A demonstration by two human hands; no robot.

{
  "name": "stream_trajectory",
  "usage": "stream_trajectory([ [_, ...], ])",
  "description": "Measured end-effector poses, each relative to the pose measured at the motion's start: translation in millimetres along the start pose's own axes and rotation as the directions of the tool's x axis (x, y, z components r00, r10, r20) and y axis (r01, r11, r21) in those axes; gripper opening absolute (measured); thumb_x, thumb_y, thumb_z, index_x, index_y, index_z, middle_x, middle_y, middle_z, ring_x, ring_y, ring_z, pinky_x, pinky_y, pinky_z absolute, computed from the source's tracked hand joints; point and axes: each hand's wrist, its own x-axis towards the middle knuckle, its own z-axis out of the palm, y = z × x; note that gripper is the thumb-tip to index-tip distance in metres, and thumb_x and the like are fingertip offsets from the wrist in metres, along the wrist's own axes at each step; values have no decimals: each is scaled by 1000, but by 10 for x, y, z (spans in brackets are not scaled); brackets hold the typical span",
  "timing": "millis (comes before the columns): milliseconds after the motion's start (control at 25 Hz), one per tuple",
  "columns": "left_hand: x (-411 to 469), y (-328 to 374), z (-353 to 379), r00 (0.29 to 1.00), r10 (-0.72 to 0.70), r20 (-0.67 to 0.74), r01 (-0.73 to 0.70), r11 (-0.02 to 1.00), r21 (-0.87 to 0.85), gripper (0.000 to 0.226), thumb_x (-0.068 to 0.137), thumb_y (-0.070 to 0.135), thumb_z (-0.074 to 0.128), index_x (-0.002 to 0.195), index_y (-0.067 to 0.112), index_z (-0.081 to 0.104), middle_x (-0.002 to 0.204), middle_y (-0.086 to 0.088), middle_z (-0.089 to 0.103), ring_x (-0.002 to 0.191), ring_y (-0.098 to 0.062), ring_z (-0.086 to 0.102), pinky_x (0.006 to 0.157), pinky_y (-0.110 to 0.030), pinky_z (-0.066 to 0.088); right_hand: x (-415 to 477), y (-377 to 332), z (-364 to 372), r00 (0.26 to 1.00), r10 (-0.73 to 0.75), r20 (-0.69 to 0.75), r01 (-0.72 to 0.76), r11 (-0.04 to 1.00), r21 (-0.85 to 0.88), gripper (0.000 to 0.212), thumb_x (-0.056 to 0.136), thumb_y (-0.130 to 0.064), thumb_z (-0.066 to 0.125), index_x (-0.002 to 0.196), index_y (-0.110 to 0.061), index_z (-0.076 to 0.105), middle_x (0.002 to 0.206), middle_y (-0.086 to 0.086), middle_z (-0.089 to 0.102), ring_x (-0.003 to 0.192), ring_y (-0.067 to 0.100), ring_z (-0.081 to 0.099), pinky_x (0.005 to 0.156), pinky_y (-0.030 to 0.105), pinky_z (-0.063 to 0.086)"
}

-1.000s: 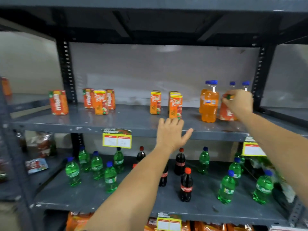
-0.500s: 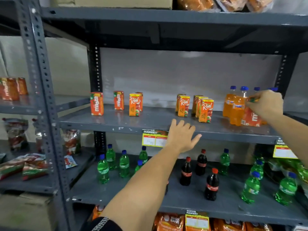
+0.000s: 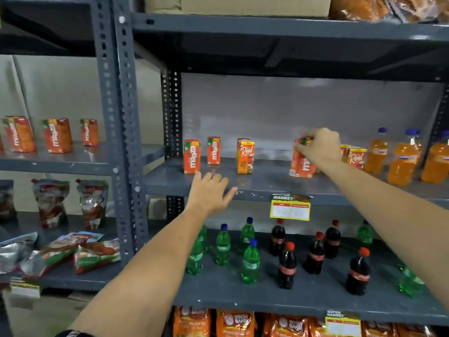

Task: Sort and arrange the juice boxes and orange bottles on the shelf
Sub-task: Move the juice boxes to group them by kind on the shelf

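My right hand grips the top of a red Maaza juice box held at mid-shelf, tilted slightly. My left hand rests open, palm down, on the front edge of the grey shelf. Two Maaza boxes stand at the shelf's left end, with a Real juice box to their right. More Real boxes stand behind my right wrist. Three orange bottles with blue caps stand at the right end.
Below is a shelf of green bottles and dark cola bottles. A yellow price tag hangs on the shelf edge. The neighbouring rack on the left holds more Maaza boxes and pouches. Upright posts divide the racks.
My right hand has carried the Maaza box leftward from beside the orange bottles to mid-shelf. My left hand has slid left along the shelf edge. My view has turned left.
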Motion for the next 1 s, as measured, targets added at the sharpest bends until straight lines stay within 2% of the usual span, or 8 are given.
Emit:
stream_trajectory([
  [160,-132,-515,145,998,-40,-56,40,999,4,56,93,58,25,110,17,58,110,-7,64,103,-29,55,88,-45,39,-97,-777,507,997,-63,39,62,998,32,27,82,-31,71,97,-9,76,98,14,75,94,31,69,80,35,55],
  [280,-186,-535,267,994,-34,-101,36,999,18,55,91,56,28,108,15,60,103,-11,64,96,-34,55,81,-47,43,-191,-1285,825,994,-81,72,77,995,65,22,81,-26,70,94,-9,76,96,15,75,94,34,69,77,34,54],
  [400,-175,-544,303,991,-57,-124,58,998,2,56,90,56,30,107,13,62,99,-14,64,92,-35,56,81,-48,43,-279,-1593,1070,992,-96,82,92,994,55,19,84,-22,69,94,-7,75,96,15,74,94,33,68,75,33,53],
  [560,-194,-550,323,989,-67,-134,67,998,-2,56,91,55,28,106,12,60,97,-14,63,90,-34,54,84,-48,42,-313,-1655,1112,991,-110,73,116,989,-91,21,86,-30,67,93,-12,72,97,11,73,92,30,68,70,33,52],
  [720,-183,-533,316,990,-55,-127,52,998,-26,60,91,56,23,112,13,59,103,-15,62,97,-34,54,89,-50,40,-306,-1649,1004,986,-154,71,164,970,-180,28,82,-45,66,88,-17,68,95,6,71,89,29,68,70,32,50],
  [880,-174,-554,316,991,-54,-124,49,998,-45,58,92,56,23,116,14,56,107,-14,60,100,-34,52,92,-51,38,-157,-1647,895,992,-99,76,107,990,-97,40,81,-60,60,85,-23,73,90,2,75,87,24,70,73,32,54],
  [1000,-156,-576,332,987,-38,-157,27,997,-73,59,90,58,23,110,15,58,100,-13,61,94,-33,52,87,-48,39,152,-1508,721,972,-152,179,154,988,1,29,86,-46,63,92,-20,74,92,1,75,86,18,68,81,36,58],
])
